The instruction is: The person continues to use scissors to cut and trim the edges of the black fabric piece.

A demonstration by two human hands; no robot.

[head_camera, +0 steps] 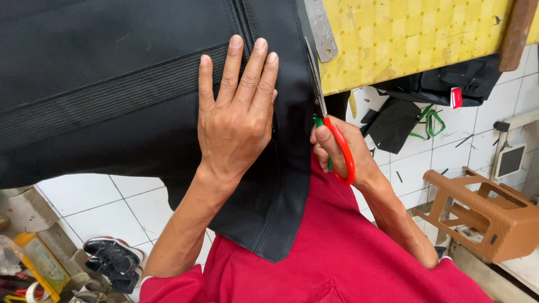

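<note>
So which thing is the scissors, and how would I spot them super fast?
Find the big black fabric hanging off the yellow checked table. Follow its right edge down to the right hand. The scissors are there: silver blades pointing up along the cloth, and bright red-orange handle loops, unlike the plain metal ruler above.

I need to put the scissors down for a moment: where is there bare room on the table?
The yellow checked tabletop lies bare between the metal ruler and the wooden piece at the right corner. Left of the ruler is crowded: black fabric covers it, left hand pressing down, right hand holding red-handled scissors at its edge.
</note>
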